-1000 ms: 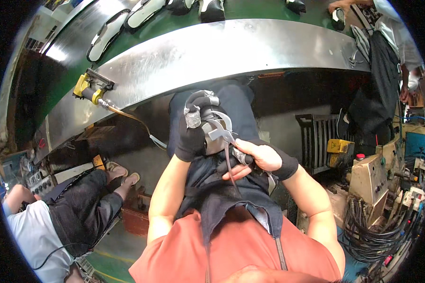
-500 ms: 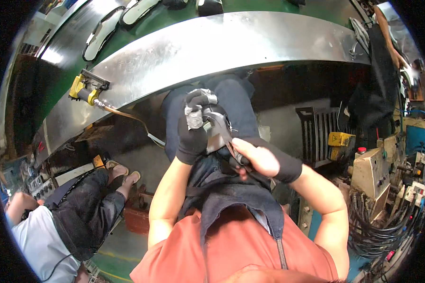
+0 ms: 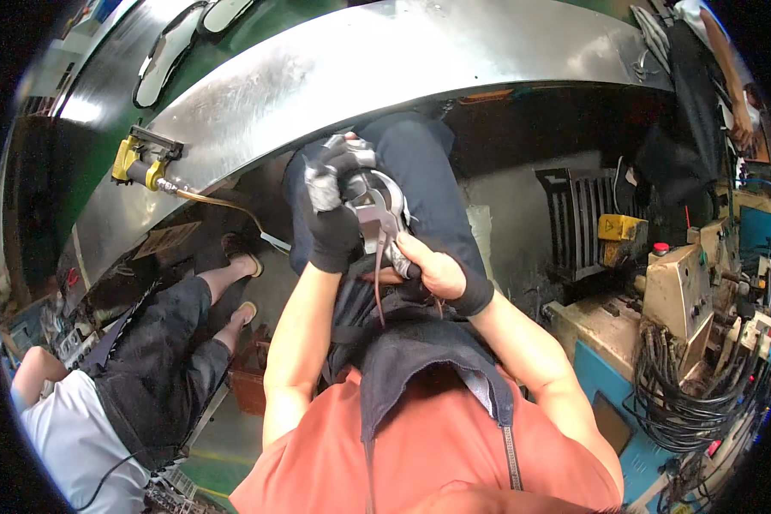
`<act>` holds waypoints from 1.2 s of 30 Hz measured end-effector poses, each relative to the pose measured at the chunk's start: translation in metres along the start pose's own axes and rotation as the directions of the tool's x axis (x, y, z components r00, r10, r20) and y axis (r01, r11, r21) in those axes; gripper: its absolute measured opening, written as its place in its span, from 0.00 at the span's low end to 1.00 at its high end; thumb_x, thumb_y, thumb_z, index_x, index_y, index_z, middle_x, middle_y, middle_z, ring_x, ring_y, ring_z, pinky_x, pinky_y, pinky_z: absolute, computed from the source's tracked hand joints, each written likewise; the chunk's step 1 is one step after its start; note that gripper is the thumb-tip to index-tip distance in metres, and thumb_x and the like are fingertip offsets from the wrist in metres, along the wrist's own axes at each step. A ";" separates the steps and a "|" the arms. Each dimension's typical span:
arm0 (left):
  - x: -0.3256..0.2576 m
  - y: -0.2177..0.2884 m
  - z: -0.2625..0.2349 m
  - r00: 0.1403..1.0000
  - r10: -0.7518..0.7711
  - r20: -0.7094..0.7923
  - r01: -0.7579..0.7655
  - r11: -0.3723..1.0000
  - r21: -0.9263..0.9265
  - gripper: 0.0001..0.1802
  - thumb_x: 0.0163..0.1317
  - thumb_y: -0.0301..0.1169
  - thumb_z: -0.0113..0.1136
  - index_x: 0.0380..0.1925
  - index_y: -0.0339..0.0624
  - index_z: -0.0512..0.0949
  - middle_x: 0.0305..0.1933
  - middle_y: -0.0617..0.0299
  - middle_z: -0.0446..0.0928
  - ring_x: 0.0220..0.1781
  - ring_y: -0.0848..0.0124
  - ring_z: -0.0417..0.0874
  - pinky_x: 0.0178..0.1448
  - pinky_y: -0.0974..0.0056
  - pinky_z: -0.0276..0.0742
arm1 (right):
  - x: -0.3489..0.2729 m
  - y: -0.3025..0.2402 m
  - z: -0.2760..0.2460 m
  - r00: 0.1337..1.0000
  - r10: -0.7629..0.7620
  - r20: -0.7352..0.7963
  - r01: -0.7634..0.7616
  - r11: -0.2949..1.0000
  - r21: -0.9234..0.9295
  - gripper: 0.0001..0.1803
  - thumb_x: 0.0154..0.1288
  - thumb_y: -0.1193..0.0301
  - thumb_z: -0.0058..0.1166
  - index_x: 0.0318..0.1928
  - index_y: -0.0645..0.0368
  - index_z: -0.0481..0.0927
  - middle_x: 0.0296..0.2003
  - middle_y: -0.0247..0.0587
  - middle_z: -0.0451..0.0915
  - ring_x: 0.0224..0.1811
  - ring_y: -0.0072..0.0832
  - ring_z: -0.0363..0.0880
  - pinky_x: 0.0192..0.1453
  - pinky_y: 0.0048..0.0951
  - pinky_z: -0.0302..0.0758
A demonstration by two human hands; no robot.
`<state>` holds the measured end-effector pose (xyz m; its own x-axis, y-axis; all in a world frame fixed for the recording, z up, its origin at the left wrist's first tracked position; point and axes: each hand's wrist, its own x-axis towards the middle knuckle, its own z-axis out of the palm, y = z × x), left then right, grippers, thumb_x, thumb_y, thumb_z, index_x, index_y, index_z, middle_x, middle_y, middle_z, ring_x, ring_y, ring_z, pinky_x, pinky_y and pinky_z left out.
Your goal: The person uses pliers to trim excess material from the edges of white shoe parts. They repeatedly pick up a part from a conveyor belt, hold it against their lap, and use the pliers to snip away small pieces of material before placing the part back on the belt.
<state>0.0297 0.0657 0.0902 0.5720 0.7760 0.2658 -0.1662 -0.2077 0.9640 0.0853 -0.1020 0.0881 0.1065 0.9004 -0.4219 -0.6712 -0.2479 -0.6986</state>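
Observation:
Above my lap, both hands grip a grey and white curved shoe part point(image 3: 384, 206); its exact kind is hard to make out. My left hand point(image 3: 338, 184), in a dark glove with silver tape around the fingers, closes on its far left side. My right hand point(image 3: 437, 270), with a dark wrist band and bare thumb, pinches its near end. A thin brownish strip point(image 3: 378, 287) hangs from it between my hands. The undersides of the right fingers are hidden.
A yellow-and-black air stapler point(image 3: 146, 161) with a hose lies on the metal bench edge point(image 3: 317, 77). Shoe soles point(image 3: 167, 68) rest on the green surface beyond. A person point(image 3: 146, 368) sits at left; a control box point(image 3: 677, 287) and cables stand at right.
Both hands have shifted left with the shoe part, and my right hand has moved in closer to my left. The brownish strip now hangs down toward me.

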 end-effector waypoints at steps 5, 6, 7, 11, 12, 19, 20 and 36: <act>-0.008 -0.002 -0.003 0.998 -0.037 -0.060 0.032 0.996 -0.079 0.31 0.69 0.46 0.33 0.33 0.33 0.81 0.43 0.51 0.79 0.55 0.57 0.75 0.65 0.55 0.61 | -0.012 -0.035 0.017 0.958 0.286 0.000 -0.282 0.946 0.161 0.21 0.73 0.56 0.36 0.33 0.58 0.75 0.22 0.36 0.75 0.23 0.26 0.74 0.32 0.29 0.74; -0.006 -0.005 -0.002 0.998 -0.005 -0.069 0.003 0.999 -0.037 0.30 0.69 0.46 0.34 0.32 0.33 0.81 0.44 0.51 0.79 0.55 0.57 0.75 0.65 0.55 0.61 | -0.014 -0.038 0.016 0.984 0.114 -0.134 -0.145 0.956 -0.254 0.21 0.74 0.57 0.35 0.29 0.58 0.72 0.20 0.32 0.70 0.22 0.24 0.69 0.29 0.28 0.69; -0.005 -0.004 0.001 0.997 0.016 -0.070 -0.016 1.000 0.001 0.29 0.69 0.45 0.35 0.32 0.34 0.81 0.44 0.52 0.79 0.56 0.57 0.74 0.64 0.55 0.62 | -0.015 -0.040 0.018 0.977 -0.096 -0.192 -0.048 0.774 -0.631 0.21 0.74 0.59 0.34 0.26 0.57 0.69 0.18 0.29 0.66 0.21 0.22 0.64 0.27 0.27 0.64; -0.001 -0.002 0.010 0.998 0.055 -0.028 -0.053 0.996 0.065 0.28 0.68 0.46 0.36 0.31 0.36 0.81 0.43 0.54 0.79 0.57 0.58 0.73 0.64 0.55 0.62 | 0.033 0.030 0.007 0.553 -0.833 -0.025 0.446 0.322 -0.835 0.12 0.71 0.70 0.37 0.35 0.63 0.73 0.24 0.45 0.70 0.26 0.33 0.67 0.35 0.33 0.68; 0.001 -0.007 0.006 0.998 0.059 -0.019 -0.059 0.998 -0.004 0.29 0.68 0.46 0.35 0.31 0.36 0.82 0.43 0.54 0.80 0.56 0.58 0.74 0.64 0.54 0.62 | 0.032 0.033 0.003 0.593 -0.805 -0.020 0.427 0.336 -0.839 0.12 0.71 0.70 0.37 0.38 0.65 0.73 0.26 0.45 0.72 0.28 0.32 0.69 0.37 0.34 0.69; -0.003 -0.003 -0.002 0.997 -0.055 -0.044 0.044 0.972 -0.232 0.33 0.68 0.49 0.34 0.29 0.33 0.82 0.41 0.52 0.80 0.56 0.58 0.74 0.63 0.55 0.63 | 0.004 0.002 0.015 0.974 -0.193 -0.120 0.171 0.970 -0.171 0.18 0.74 0.60 0.37 0.38 0.62 0.74 0.27 0.38 0.73 0.28 0.28 0.72 0.38 0.32 0.71; -0.003 -0.010 -0.007 0.994 -0.107 -0.013 0.100 0.960 -0.260 0.34 0.65 0.54 0.38 0.38 0.30 0.79 0.43 0.52 0.79 0.50 0.62 0.77 0.56 0.59 0.69 | 0.003 0.004 0.020 0.987 -0.105 -0.124 0.111 0.993 0.048 0.18 0.74 0.60 0.37 0.37 0.61 0.74 0.25 0.36 0.73 0.27 0.26 0.71 0.36 0.32 0.71; -0.081 0.018 -0.005 0.981 -0.170 -0.089 0.111 0.882 -0.458 0.38 0.63 0.60 0.38 0.60 0.39 0.64 0.65 0.50 0.62 0.68 0.57 0.62 0.71 0.53 0.54 | -0.024 0.023 -0.025 0.772 -0.439 0.460 0.529 0.044 -0.847 0.17 0.51 0.75 0.54 0.44 0.63 0.76 0.36 0.49 0.78 0.37 0.44 0.77 0.38 0.39 0.73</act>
<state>-0.0234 0.0022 0.0863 0.5184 0.8497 0.0961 -0.4511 0.1762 0.8749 0.0854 -0.1381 0.0674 0.0397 0.9683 0.2467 0.6488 0.1628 -0.7434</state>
